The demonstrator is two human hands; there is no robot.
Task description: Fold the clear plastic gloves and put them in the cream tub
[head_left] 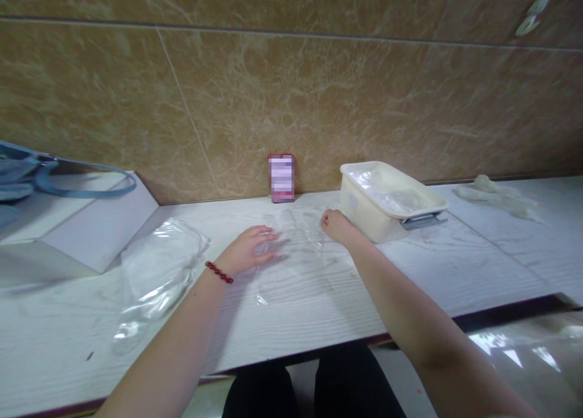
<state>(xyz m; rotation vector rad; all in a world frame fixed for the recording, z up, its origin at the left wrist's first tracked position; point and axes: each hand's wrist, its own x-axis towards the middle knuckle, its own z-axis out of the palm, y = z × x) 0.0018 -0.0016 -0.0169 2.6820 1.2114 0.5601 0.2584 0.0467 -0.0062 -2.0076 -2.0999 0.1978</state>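
Observation:
In the head view, a thin clear plastic bag [298, 229] lies on the white wood-grain table between my hands. Its outline is faint against the tabletop. My left hand [248, 248], with a red bead bracelet at the wrist, has its fingers apart at the bag's left side and grips nothing. At the right side of the bag, my right hand [336, 225] is closed, its curled fingers holding the plastic's edge. Just right of that hand stands a cream plastic bin [364, 208] with clear plastic bags [387, 190] inside and a grey handle [423, 220].
A stack of clear plastic bags [157, 260] lies to the left, beside a white box [102, 217] with a blue strap [86, 190]. Against the tiled wall leans a phone-like rectangle [282, 178]. Crumpled plastic [498, 197] lies at the far right.

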